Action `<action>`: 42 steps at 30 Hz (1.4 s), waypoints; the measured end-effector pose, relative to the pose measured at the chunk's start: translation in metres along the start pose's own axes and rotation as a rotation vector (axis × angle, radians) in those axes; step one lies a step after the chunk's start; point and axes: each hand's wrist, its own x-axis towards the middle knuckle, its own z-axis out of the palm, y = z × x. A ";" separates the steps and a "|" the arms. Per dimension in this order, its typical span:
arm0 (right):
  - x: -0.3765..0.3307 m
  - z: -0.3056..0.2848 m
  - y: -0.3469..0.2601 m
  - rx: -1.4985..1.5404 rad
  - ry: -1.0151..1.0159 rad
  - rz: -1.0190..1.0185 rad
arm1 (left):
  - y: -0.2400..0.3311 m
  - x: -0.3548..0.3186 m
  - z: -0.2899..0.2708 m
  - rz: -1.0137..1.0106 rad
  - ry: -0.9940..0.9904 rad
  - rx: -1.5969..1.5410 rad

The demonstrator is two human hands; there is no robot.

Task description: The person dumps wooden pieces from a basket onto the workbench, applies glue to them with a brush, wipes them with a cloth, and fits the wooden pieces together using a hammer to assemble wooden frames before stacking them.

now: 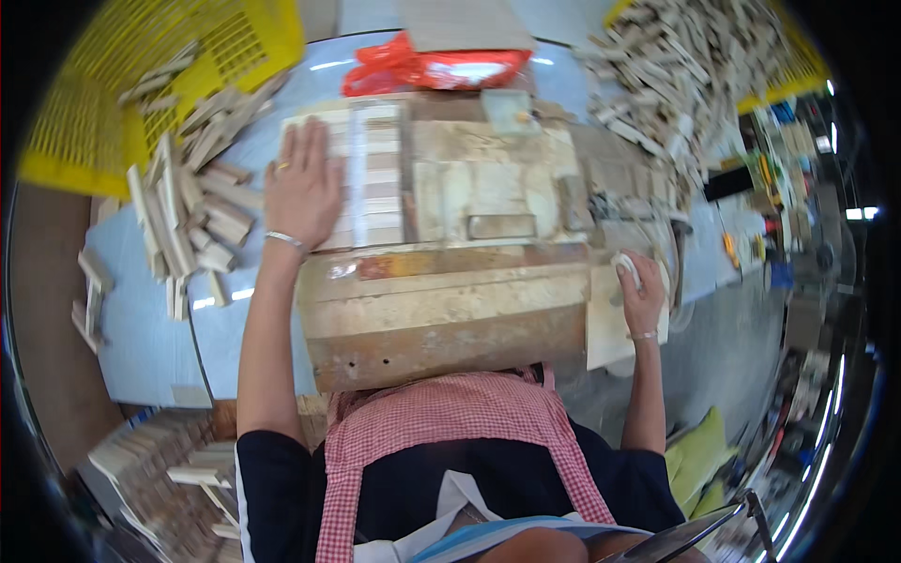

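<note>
My left hand (305, 188) lies flat, fingers stretched, on the left side of a panel of pale and brown wooden strips (382, 178) set side by side. The palm covers part of them. Beside the panel is a worn, stained wooden work board (493, 192) with a small raised frame on it. Over to the right, my right hand (644, 293) is closed around a small white object (627, 270), mostly hidden by the fingers; its kind I cannot make out. Below that hand is a pale flat board (610, 324).
Loose wooden sticks (221, 216) lie on the table at left, by a yellow plastic crate (75, 141). A big heap of sticks (690, 66) fills the far right. A red plastic bag (385, 70) is at the back. Stacked wood pieces (155, 469) stand lower left.
</note>
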 end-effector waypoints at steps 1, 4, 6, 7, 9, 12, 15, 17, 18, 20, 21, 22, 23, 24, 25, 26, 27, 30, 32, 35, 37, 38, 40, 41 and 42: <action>0.019 -0.002 -0.032 0.016 -0.020 -0.031 | 0.002 -0.001 -0.005 -0.038 0.006 0.014; 0.071 0.023 -0.137 0.040 -0.201 -0.441 | -0.001 -0.007 -0.009 -0.028 0.079 -0.024; 0.105 0.063 -0.190 0.027 -0.219 -0.648 | -0.003 -0.008 -0.009 -0.020 0.076 -0.035; 0.120 0.085 -0.211 0.018 -0.195 -0.756 | -0.002 -0.008 -0.011 -0.029 0.056 -0.035; 0.148 0.120 -0.245 -0.010 -0.158 -0.936 | -0.002 -0.008 -0.013 -0.038 0.062 -0.037; 0.172 0.151 -0.262 -0.146 -0.393 -0.819 | -0.001 -0.009 -0.015 -0.038 0.057 -0.042; 0.179 0.171 -0.251 -0.066 -0.509 -0.847 | 0.001 -0.007 -0.015 -0.040 0.057 -0.050; 0.178 0.182 -0.245 0.015 -0.454 -0.839 | 0.001 -0.008 -0.015 -0.044 0.058 -0.048; 0.178 0.185 -0.242 0.098 -0.391 -0.821 | 0.001 -0.008 -0.015 -0.044 0.059 -0.045; 0.176 0.187 -0.237 0.050 -0.413 -0.828 | 0.001 -0.008 -0.015 -0.048 0.061 -0.043; 0.174 0.187 -0.236 0.003 -0.428 -0.831 | 0.000 -0.008 -0.015 -0.048 0.059 -0.041; 0.173 0.186 -0.236 -0.001 -0.429 -0.835 | 0.000 -0.008 -0.015 -0.047 0.059 -0.041; 0.172 0.186 -0.237 -0.029 -0.393 -0.858 | 0.000 -0.008 -0.015 -0.051 0.063 -0.043; 0.170 0.185 -0.238 -0.057 -0.358 -0.882 | -0.001 -0.008 -0.015 -0.049 0.050 -0.049; 0.166 0.184 -0.239 -0.060 -0.357 -0.887 | -0.001 -0.008 -0.015 -0.047 0.039 -0.055; 0.162 0.185 -0.239 -0.062 -0.307 -0.893 | -0.001 -0.008 -0.016 -0.050 0.044 -0.058; 0.161 0.185 -0.239 -0.063 -0.258 -0.900 | -0.001 -0.008 -0.016 -0.050 0.043 -0.061; 0.169 0.188 -0.234 -0.059 -0.236 -0.950 | 0.001 -0.008 -0.016 -0.053 0.051 -0.063; 0.180 0.189 -0.245 -0.087 -0.182 -0.943 | 0.001 -0.010 -0.017 -0.053 0.053 -0.058; 0.190 0.196 -0.254 -0.172 -0.137 -0.959 | 0.002 -0.009 -0.018 -0.044 0.052 -0.063; 0.185 0.196 -0.256 -0.227 -0.153 -0.986 | 0.001 -0.008 -0.015 -0.050 0.047 -0.078; 0.174 0.192 -0.257 -0.219 -0.229 -0.994 | 0.000 -0.009 -0.014 -0.057 0.045 -0.077; 0.152 0.179 -0.257 -0.212 -0.312 -1.001 | 0.000 -0.010 -0.013 -0.054 0.069 -0.061; 0.141 0.169 -0.255 -0.159 -0.394 -1.052 | 0.000 -0.011 -0.013 -0.055 0.063 -0.064; 0.136 0.162 -0.254 -0.104 -0.475 -1.101 | 0.000 -0.010 -0.014 -0.055 0.066 -0.059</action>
